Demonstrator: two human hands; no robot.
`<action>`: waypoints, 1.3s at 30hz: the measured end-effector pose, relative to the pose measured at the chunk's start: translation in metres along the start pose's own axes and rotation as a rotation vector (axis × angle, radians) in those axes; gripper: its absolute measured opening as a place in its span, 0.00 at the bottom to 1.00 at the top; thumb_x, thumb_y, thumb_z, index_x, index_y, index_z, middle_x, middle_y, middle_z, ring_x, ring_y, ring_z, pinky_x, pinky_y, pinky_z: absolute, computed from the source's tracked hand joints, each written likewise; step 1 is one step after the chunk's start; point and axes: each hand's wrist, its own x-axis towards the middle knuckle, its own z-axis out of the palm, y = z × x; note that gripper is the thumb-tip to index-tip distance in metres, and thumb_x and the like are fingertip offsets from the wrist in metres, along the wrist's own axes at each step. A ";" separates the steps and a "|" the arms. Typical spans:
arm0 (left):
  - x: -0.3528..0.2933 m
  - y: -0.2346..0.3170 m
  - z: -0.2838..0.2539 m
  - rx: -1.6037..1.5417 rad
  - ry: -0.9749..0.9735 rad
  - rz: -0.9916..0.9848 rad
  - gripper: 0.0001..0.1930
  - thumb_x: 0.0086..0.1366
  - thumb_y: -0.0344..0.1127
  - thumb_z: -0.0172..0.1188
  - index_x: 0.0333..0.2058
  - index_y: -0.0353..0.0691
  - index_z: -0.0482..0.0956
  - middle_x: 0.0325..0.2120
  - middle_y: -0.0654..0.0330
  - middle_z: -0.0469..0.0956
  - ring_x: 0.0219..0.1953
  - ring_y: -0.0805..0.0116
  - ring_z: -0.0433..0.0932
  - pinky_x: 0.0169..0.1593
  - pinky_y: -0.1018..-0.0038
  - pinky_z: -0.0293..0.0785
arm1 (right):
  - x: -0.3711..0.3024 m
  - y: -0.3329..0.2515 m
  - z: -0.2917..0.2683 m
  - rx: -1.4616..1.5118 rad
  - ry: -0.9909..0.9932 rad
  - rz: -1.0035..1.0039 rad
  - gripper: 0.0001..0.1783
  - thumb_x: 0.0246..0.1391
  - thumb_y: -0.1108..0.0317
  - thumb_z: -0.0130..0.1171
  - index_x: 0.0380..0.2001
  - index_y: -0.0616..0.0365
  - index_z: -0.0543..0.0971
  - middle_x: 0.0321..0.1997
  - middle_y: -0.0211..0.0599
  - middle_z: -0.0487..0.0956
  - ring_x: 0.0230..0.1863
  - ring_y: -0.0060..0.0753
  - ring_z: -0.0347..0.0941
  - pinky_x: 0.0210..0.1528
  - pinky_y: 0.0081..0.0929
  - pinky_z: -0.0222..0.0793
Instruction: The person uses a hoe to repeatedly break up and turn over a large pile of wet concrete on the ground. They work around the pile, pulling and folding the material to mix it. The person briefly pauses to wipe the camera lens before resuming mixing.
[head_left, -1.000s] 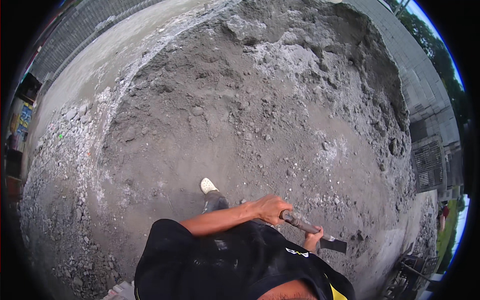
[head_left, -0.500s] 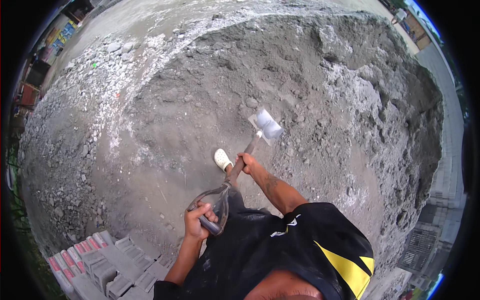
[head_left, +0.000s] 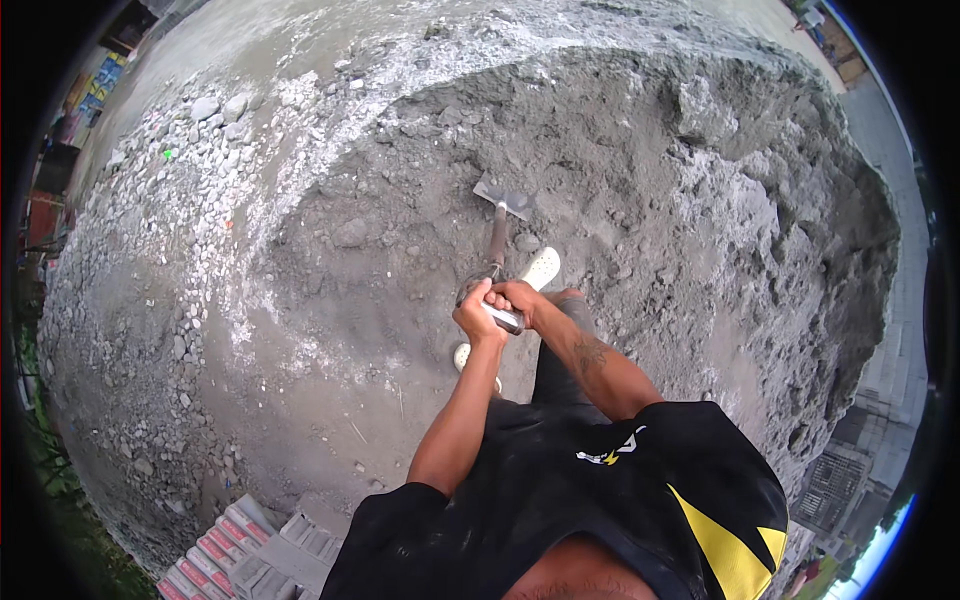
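A shovel with a brown shaft stands out ahead of me, its flat grey blade down on the loose grey sand. Both of my hands are at its grip end. My left hand is closed round the D-shaped handle, and my right hand closes on the same handle right beside it. The fingers cover much of the handle. Just right of the shaft is a white clog on my foot; the other clog shows partly behind my left forearm.
A dug bank of grey sand rises on the right. Pale stones spread over the left. Concrete blocks and red-and-white bags are stacked at lower left. A person is far off at upper right.
My right hand has moved from the shaft up to the handle beside my left. The blade has shifted slightly left and farther out. A foot has stepped forward, right of the shaft.
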 end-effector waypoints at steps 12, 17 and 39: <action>0.120 0.036 -0.038 0.108 0.127 -0.003 0.08 0.47 0.31 0.52 0.15 0.41 0.64 0.10 0.63 0.62 0.11 0.71 0.62 0.15 0.74 0.60 | 0.158 0.032 0.001 -0.971 0.504 -0.401 0.24 0.42 0.67 0.51 0.42 0.74 0.67 0.36 0.59 0.74 0.31 0.42 0.75 0.29 0.33 0.71; 0.116 0.047 -0.066 0.263 0.384 0.122 0.05 0.43 0.27 0.52 0.15 0.36 0.66 0.11 0.60 0.64 0.11 0.67 0.65 0.14 0.73 0.62 | 0.124 -0.019 -0.002 -0.864 0.048 -0.027 0.29 0.46 0.49 0.53 0.36 0.70 0.72 0.25 0.44 0.74 0.27 0.31 0.73 0.22 0.26 0.69; 0.113 0.061 -0.085 0.643 0.978 0.373 0.09 0.43 0.19 0.53 0.21 0.35 0.63 0.11 0.62 0.62 0.11 0.74 0.63 0.16 0.79 0.58 | 0.367 0.007 -0.060 0.107 0.550 0.226 0.12 0.42 0.73 0.57 0.28 0.69 0.68 0.20 0.40 0.69 0.16 0.36 0.69 0.16 0.29 0.70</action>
